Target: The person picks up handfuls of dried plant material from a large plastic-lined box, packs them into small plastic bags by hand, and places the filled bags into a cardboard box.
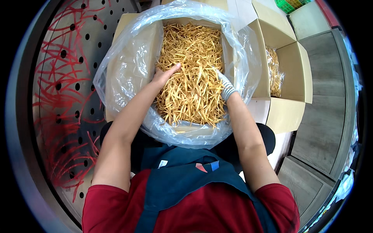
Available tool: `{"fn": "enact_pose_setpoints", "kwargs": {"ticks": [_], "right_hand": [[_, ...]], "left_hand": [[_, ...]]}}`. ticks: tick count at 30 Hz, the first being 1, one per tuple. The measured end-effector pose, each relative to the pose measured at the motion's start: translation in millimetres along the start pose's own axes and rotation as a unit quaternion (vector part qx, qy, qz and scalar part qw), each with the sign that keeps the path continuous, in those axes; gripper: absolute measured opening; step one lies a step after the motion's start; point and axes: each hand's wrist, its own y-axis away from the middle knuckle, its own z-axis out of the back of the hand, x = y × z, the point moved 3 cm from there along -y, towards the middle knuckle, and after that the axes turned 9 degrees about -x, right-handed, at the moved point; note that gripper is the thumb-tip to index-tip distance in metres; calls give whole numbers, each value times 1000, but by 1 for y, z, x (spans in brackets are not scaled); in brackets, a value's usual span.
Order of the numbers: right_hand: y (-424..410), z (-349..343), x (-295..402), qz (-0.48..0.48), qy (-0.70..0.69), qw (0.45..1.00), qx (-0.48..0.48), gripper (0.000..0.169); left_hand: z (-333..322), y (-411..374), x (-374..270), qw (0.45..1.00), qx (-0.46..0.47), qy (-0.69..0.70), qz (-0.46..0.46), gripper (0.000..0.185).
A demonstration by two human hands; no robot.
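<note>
Golden dried strips, which look like dried daylily buds (192, 90), are heaped in a cardboard box (192, 21) before me. A clear plastic bag (128, 70) lines the box, and its mouth is folded out over the rim. At the heap's left side is my bare left hand (165, 76), thumb stretched over the strips and the other fingers mostly hidden. My right hand (226, 85) wears a grey-and-white striped glove and presses into the right side, its fingertips buried. Whether either hand grips any strips is hidden.
To the right stands an open cardboard box (291, 70) holding clear-wrapped packs of similar strips (274, 71). A perforated metal panel (87, 52) with red strands (64, 96) lies left. Grey panelled doors (319, 102) are at far right, a green crate (287, 5) at top right.
</note>
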Motion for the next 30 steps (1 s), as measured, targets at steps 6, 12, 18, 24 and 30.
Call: {"fn": "enact_pose_setpoints", "kwargs": {"ticks": [6,12,18,24,30], "right_hand": [[-79,59,-3,-162,-426,867,198,66],[-57,12,-8,82,88,989,-86,55],[-39,11,-1,46,38,996,-66,49],[-28,-2,2,37,30,998,-36,49],[-5,-26,13,42,34,999,8,48]], "left_hand": [[-23,-62,18,996,46,76,19,117],[-7,-30,6,998,21,-17,56,138],[-31,-24,-27,991,129,27,28,137],[-43,-52,-14,990,128,46,21,132],[-27,-20,-62,975,197,78,-71,117]]}}
